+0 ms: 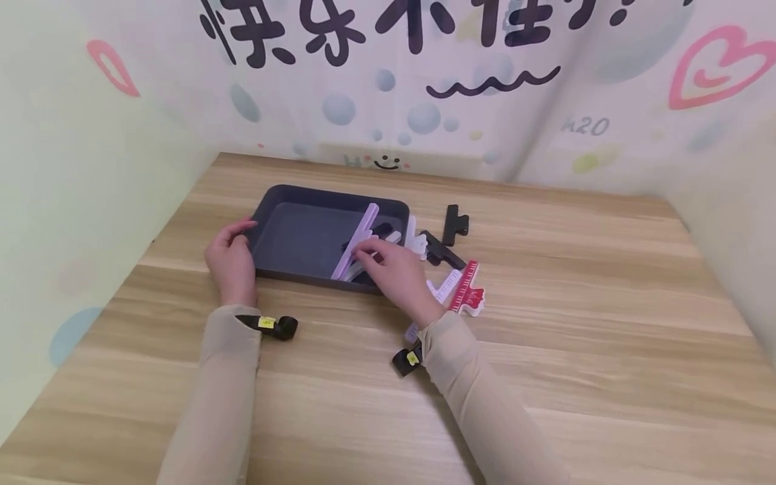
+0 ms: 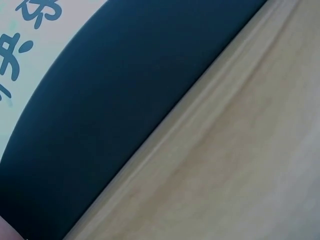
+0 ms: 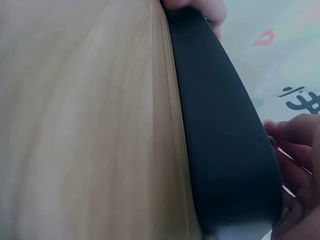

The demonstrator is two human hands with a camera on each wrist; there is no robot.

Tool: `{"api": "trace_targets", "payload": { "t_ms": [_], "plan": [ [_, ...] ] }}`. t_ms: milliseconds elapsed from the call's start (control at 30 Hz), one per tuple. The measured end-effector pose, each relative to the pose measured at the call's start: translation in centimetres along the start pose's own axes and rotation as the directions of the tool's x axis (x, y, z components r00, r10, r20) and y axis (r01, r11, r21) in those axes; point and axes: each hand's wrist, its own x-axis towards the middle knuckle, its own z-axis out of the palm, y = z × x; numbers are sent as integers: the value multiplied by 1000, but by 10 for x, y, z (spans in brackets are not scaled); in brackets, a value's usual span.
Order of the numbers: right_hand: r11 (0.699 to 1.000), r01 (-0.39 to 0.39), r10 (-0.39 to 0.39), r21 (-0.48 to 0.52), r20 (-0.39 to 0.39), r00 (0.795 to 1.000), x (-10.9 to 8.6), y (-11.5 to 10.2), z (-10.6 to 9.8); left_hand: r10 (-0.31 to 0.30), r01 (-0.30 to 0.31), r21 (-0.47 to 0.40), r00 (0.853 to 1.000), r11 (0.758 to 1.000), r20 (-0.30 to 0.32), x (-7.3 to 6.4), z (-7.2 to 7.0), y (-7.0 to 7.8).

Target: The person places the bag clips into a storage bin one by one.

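Purple clip (image 1: 361, 230) sits within the right-hand part of the dark tray (image 1: 297, 236), its long axis slanting across from the near wall towards the far wall, far end tipped to the right. The right hand (image 1: 395, 269) is the nearer one: it comes over the tray's near right corner, and its fingers meet the clip's right side at about the middle of its length, so the bar runs to either side of them. Those fingers are bent, with thumb and forefinger together, and appear to pinch the clip; the exact contact is too small to tell.

At the opposite end, the left hand (image 1: 233, 266) holds the tray's left side, fingers bent against the rim, well apart from the clip. Just right of the purple bar, inside the tray, lie a dark clip (image 1: 383, 230) and a pale clip (image 1: 394, 237). Outside on the desk (image 1: 576, 303), beyond the right wall, are two black clips (image 1: 455, 225), and nearer the right wrist a red clip (image 1: 465, 288).
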Motion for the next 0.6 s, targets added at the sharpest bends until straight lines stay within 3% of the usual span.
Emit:
{"api": "trace_targets", "payload": {
  "t_ms": [133, 600],
  "plan": [
    [993, 47, -44, -107, 24, 999, 1, -2, 0, 15, -15, 16, 1000, 1000, 2, -1, 2, 3],
    [981, 107, -96, -161, 70, 993, -2, -1, -3, -24, 24, -27, 1000, 999, 14, -5, 0, 3]
  ]
}}
